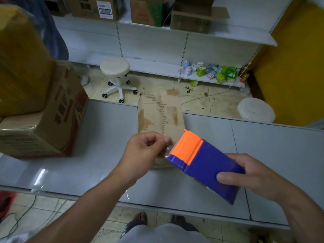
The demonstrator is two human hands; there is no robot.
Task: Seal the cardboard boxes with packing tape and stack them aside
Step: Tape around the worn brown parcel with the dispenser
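Note:
My right hand point(249, 178) grips a purple tape dispenser point(206, 165) with an orange cutter guard, held over the grey table point(105, 137). My left hand point(145, 151) pinches the clear tape end at the dispenser's toothed edge. Two cardboard boxes stand stacked at the left: a printed brown box point(57, 120) on the table and a plain yellowish box point(21, 64) on top of it, tilted. A flat strip of worn cardboard point(159, 114) lies across the table's far edge, just behind my hands.
Beyond the table, a white wheeled stool point(115, 74) and a white bucket lid point(256, 109) stand on the tiled floor. Scissors point(189, 89) lie near a low shelf holding small packets point(210, 71). More boxes point(191, 16) sit on the upper shelf. Yellow wall at right.

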